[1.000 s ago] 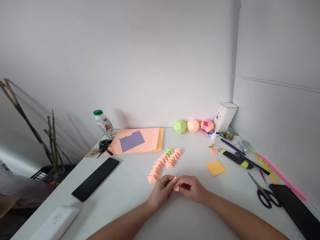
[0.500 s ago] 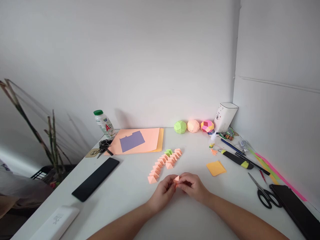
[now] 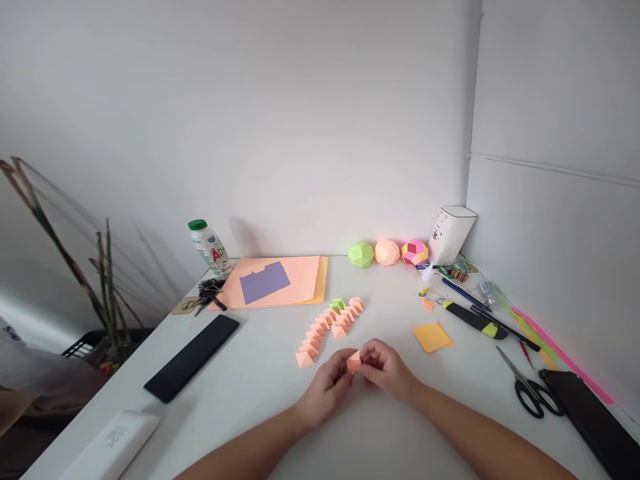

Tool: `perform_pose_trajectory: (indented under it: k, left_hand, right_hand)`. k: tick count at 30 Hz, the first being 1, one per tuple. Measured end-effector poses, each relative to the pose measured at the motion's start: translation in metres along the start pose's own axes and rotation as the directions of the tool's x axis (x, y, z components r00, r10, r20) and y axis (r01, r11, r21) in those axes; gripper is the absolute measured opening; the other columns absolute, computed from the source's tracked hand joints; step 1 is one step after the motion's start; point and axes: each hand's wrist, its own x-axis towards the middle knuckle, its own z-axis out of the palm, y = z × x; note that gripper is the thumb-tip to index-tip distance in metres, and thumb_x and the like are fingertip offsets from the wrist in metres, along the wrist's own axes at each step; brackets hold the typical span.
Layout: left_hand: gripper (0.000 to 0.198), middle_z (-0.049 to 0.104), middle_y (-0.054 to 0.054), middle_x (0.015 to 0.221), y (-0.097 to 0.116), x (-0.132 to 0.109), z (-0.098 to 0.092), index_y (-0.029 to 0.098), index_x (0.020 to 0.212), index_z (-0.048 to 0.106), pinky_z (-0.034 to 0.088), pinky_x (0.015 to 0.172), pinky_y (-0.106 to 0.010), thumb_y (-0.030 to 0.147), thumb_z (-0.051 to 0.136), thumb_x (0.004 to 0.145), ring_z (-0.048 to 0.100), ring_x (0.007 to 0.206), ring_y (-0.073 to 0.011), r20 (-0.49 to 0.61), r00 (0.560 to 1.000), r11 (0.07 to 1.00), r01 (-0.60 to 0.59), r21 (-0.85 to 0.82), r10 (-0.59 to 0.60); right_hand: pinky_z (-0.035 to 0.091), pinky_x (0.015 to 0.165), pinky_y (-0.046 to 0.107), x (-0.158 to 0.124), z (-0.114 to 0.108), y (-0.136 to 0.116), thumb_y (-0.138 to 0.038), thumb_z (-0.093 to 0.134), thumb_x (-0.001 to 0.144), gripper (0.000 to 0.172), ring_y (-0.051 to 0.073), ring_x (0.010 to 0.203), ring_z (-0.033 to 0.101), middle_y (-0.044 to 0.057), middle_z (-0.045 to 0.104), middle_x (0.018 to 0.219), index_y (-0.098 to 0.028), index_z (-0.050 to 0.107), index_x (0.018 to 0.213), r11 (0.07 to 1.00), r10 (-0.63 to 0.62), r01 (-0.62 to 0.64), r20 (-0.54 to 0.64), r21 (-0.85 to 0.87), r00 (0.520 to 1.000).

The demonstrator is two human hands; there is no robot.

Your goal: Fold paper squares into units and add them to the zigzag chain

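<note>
Between my hands is a small folded piece of peach paper (image 3: 353,362). My left hand (image 3: 330,380) pinches its left side, and my right hand (image 3: 384,368) pinches its right side, both with closed fingers. Just beyond them, peach folded paper units (image 3: 314,335) stand in two slanting rows. Light green folded units (image 3: 338,305) sit at the far end of these rows. To the right of my right hand lies a stack of orange square paper (image 3: 432,337).
Three paper balls (image 3: 387,253) line the wall beside a white box (image 3: 453,233). Scissors (image 3: 533,387), a cutter knife (image 3: 473,319) and a glue bottle (image 3: 425,281) lie right. Left are a dark phone-like slab (image 3: 192,359), coloured sheets (image 3: 305,280) and a green-capped bottle (image 3: 209,248).
The peach paper piece has turned between my fingers and shows more of its face. My right hand's fingers have lifted slightly. The things on the table stay where they were.
</note>
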Motion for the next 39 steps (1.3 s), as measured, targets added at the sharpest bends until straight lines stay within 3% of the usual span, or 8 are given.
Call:
perform_pose_trajectory:
  k: [5,8,11,19,25,31,39]
  left_hand:
    - [0.036,0.036,0.006,0.064,-0.002,-0.001,-0.002,0.022,0.117,0.043,0.029,0.053,-0.023,0.032,0.049,0.084,0.033,0.054,-0.0094,-0.022,0.999,0.997,0.027,-0.074,-0.029]
    - [0.035,0.033,0.006,0.063,-0.003,-0.002,-0.003,0.022,0.118,0.042,0.028,0.053,-0.023,0.032,0.047,0.085,0.031,0.054,-0.0092,-0.017,0.999,0.997,0.029,-0.077,-0.03]
    - [0.034,0.032,0.006,0.063,0.0,-0.002,-0.002,0.022,0.117,0.043,0.028,0.053,-0.023,0.034,0.047,0.085,0.03,0.054,-0.0094,-0.003,1.0,0.997,0.028,-0.068,-0.029]
    - [0.036,0.037,0.005,0.065,-0.004,0.0,0.001,0.02,0.116,0.043,0.031,0.057,-0.024,0.04,0.045,0.086,0.035,0.059,-0.0115,0.015,0.999,0.998,-0.046,0.045,0.045]
    - [0.031,0.039,0.004,0.064,-0.01,0.0,0.0,0.019,0.116,0.043,0.032,0.055,-0.023,0.032,0.04,0.088,0.034,0.058,-0.0112,0.032,0.989,0.976,-0.145,0.16,0.142]
    - [0.033,0.039,0.005,0.061,-0.007,-0.002,0.001,0.02,0.119,0.044,0.03,0.053,-0.023,0.027,0.04,0.087,0.035,0.054,-0.0105,0.094,0.975,0.931,-0.221,0.29,0.202]
    - [0.03,0.031,0.006,0.06,-0.004,-0.002,0.002,0.02,0.113,0.049,0.028,0.052,-0.022,0.028,0.044,0.085,0.03,0.055,-0.0101,0.023,0.989,0.97,-0.147,0.195,0.145]
  right_hand:
    - [0.04,0.052,0.022,0.0,0.0,-0.004,-0.025,0.059,0.079,0.016,0.009,0.056,0.05,-0.003,0.052,0.073,-0.021,0.049,0.091,0.999,-0.01,0.012,0.022,-0.048,1.0]
    - [0.036,0.05,0.022,0.001,0.0,-0.003,-0.024,0.055,0.08,0.008,0.01,0.054,0.046,-0.004,0.048,0.064,-0.018,0.05,0.077,0.989,-0.033,0.041,0.057,-0.143,0.998]
    - [0.033,0.049,0.021,0.002,-0.001,-0.003,-0.023,0.053,0.08,0.017,0.009,0.053,0.041,-0.004,0.045,0.06,-0.018,0.046,0.066,0.975,-0.065,0.077,0.064,-0.207,0.996]
    - [0.032,0.048,0.021,0.0,0.0,-0.005,-0.02,0.052,0.078,0.018,0.009,0.053,0.038,-0.004,0.043,0.06,-0.018,0.042,0.063,0.961,-0.111,0.128,0.085,-0.244,0.99]
    - [0.035,0.049,0.022,0.0,0.004,0.0,-0.011,0.052,0.068,0.006,0.01,0.054,0.042,-0.003,0.047,0.063,-0.017,0.052,0.07,0.924,-0.18,0.194,0.073,-0.33,0.981]
    - [0.035,0.049,0.021,-0.002,0.006,-0.001,-0.006,0.049,0.06,0.018,0.011,0.055,0.043,-0.002,0.048,0.064,-0.018,0.059,0.07,0.862,-0.254,0.274,0.103,-0.427,0.962]
    - [0.033,0.047,0.021,0.0,0.005,-0.002,-0.005,0.047,0.058,0.02,0.011,0.053,0.041,-0.003,0.045,0.061,-0.017,0.056,0.07,0.883,-0.27,0.282,0.084,-0.376,0.959]
